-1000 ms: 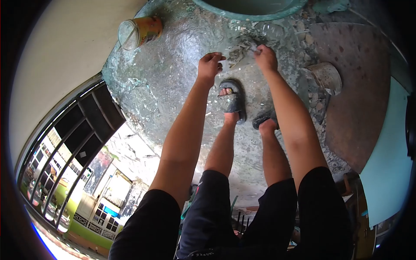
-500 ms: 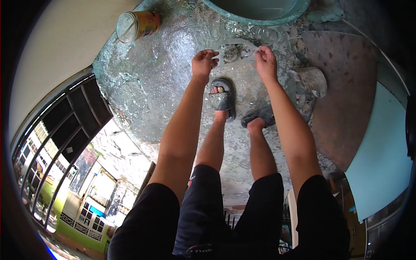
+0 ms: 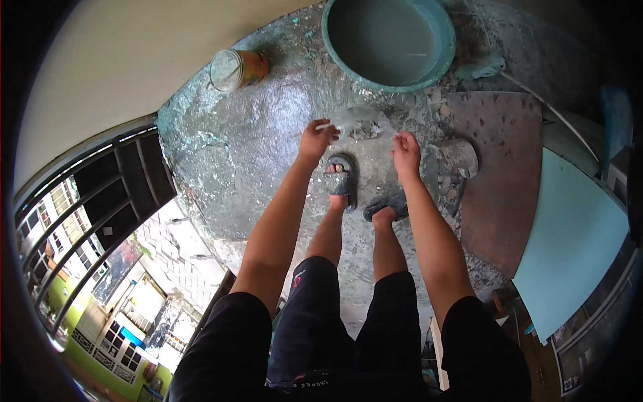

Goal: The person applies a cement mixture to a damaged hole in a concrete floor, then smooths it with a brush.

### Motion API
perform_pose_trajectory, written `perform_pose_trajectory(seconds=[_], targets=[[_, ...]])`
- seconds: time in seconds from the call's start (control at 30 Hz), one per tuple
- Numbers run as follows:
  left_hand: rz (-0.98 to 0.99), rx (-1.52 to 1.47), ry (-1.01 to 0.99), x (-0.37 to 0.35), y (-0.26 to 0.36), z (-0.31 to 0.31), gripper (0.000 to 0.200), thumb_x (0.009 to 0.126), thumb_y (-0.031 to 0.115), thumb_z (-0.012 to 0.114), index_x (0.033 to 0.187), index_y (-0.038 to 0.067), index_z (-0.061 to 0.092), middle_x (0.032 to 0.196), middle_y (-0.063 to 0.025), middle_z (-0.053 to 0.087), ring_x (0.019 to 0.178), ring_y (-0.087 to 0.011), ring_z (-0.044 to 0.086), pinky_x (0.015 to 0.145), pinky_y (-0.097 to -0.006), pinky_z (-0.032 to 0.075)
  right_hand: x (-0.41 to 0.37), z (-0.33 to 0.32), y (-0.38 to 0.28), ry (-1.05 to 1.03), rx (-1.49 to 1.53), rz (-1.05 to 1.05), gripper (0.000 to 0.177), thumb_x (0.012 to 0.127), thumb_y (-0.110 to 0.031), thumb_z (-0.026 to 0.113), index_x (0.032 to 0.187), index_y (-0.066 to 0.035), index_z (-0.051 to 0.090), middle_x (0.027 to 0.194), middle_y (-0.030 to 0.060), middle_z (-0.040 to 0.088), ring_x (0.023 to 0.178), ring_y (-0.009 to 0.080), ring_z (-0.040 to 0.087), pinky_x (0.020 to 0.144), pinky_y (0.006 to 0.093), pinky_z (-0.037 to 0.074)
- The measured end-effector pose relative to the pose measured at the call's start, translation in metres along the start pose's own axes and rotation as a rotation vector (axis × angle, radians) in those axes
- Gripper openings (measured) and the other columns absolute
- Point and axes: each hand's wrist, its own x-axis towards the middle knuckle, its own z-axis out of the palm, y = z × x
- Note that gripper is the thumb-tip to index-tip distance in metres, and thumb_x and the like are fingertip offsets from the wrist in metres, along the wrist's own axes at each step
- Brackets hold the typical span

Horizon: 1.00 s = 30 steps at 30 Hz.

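Note:
A thin, see-through plastic bag (image 3: 365, 119) is stretched between my two hands above the wet concrete floor. My left hand (image 3: 317, 139) pinches its left end. My right hand (image 3: 405, 153) pinches the other end, fingers curled together. Grey bits show in or through the bag's middle; which of the two I cannot tell. Below the hands are my feet in dark sandals (image 3: 343, 175).
A large green basin (image 3: 443, 63) of greyish water stands beyond the hands. A paint can (image 3: 251, 68) is at the upper left. On the right are a pale bucket (image 3: 459, 157), a brown board (image 3: 499, 174) and a light blue panel (image 3: 569, 241). Barred railing runs along the left.
The view has shifted, so more of the basin shows. Both hands still hold the plastic bag, which now looks fuller and more raised between them.

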Motion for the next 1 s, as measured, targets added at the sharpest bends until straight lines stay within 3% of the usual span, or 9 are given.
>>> perform_pose_trajectory(seconds=[0.2,0.33,0.53,0.6,0.67,0.83,0.9,0.93,1.0], targets=[[-0.059,0.141,-0.202,-0.034,0.001,0.039,0.039,0.080,0.014,0.057,0.114,0.000,0.045,0.089,-0.0107,0.064,0.078,-0.0157,0.060,0.065,-0.0254,0.047,-0.041,-0.038,-0.012,0.178,0.465,0.337,0.018,0.087,-0.017,0.053,0.101,-0.006,0.048,0.090,0.0047,0.056,0.071,0.0140,0.054,0.053,0.0263,0.047],[-0.110,0.162,-0.286,-0.047,-0.019,0.088,0.041,0.081,0.017,0.058,0.117,0.004,0.045,0.095,-0.0091,0.063,0.084,-0.0154,0.059,0.068,-0.0262,0.047,-0.071,-0.081,0.005,0.276,0.472,0.525,0.019,0.087,-0.019,0.054,0.100,-0.007,0.048,0.091,0.0054,0.054,0.070,0.0158,0.054,0.051,0.0288,0.047],[-0.060,0.137,-0.527,-0.053,-0.075,0.187,0.047,0.083,0.020,0.057,0.125,0.004,0.041,0.112,-0.0120,0.058,0.104,-0.0201,0.055,0.079,-0.0309,0.045,-0.092,-0.165,0.112,0.481,0.623,0.491,0.018,0.084,-0.011,0.053,0.100,-0.005,0.048,0.092,0.0094,0.052,0.086,0.0238,0.055,0.073,0.0396,0.049],[0.113,0.316,-0.454,-0.060,-0.098,0.220,0.046,0.081,0.021,0.058,0.121,0.003,0.047,0.116,-0.0157,0.056,0.105,-0.0247,0.056,0.090,-0.0321,0.042,-0.095,-0.194,0.138,0.510,0.660,0.504,0.018,0.084,-0.011,0.051,0.100,-0.002,0.048,0.095,0.0116,0.052,0.087,0.0252,0.055,0.075,0.0410,0.049],[0.114,0.514,-0.380,-0.070,-0.090,0.233,0.051,0.077,0.027,0.059,0.120,0.003,0.049,0.114,-0.0175,0.057,0.104,-0.0301,0.056,0.088,-0.0331,0.044,-0.093,-0.216,0.173,0.497,0.633,0.596,0.021,0.084,-0.012,0.051,0.103,-0.002,0.049,0.099,0.0111,0.052,0.091,0.0254,0.055,0.077,0.0399,0.049],[-0.022,0.754,-0.247,-0.057,-0.153,0.201,0.034,0.079,0.025,0.052,0.107,0.006,0.058,0.111,-0.0160,0.058,0.100,-0.0325,0.057,0.082,-0.0354,0.047,-0.080,-0.256,0.261,0.456,0.594,0.826,0.030,0.086,-0.020,0.051,0.108,0.001,0.047,0.102,0.0171,0.052,0.098,0.0280,0.055,0.077,0.0380,0.049],[0.468,1.183,-0.455,-0.055,-0.175,0.152,0.028,0.081,0.022,0.049,0.100,0.006,0.061,0.106,-0.0167,0.059,0.095,-0.0336,0.057,0.082,-0.0373,0.047,-0.087,-0.256,0.222,0.461,0.532,0.834,0.032,0.087,-0.021,0.050,0.111,0.001,0.047,0.102,0.0167,0.052,0.096,0.0271,0.055,0.076,0.0376,0.049],[0.124,0.919,-0.235,-0.066,-0.174,0.140,0.029,0.079,0.023,0.055,0.098,0.002,0.061,0.091,-0.0156,0.064,0.089,-0.0308,0.060,0.078,-0.0351,0.046,-0.088,-0.261,0.205,0.471,0.462,0.827,0.034,0.087,-0.022,0.050,0.113,0.000,0.046,0.103,0.0164,0.052,0.094,0.0262,0.055,0.076,0.0371,0.049],[0.058,1.088,-0.283,-0.050,-0.227,0.075,0.035,0.079,0.031,0.054,0.098,0.004,0.062,0.100,-0.0176,0.062,0.095,-0.0327,0.057,0.083,-0.0373,0.045,-0.095,-0.267,0.211,0.498,0.473,0.869,0.039,0.086,-0.027,0.052,0.117,-0.003,0.046,0.103,0.0139,0.053,0.088,0.0255,0.056,0.072,0.0364,0.050]])
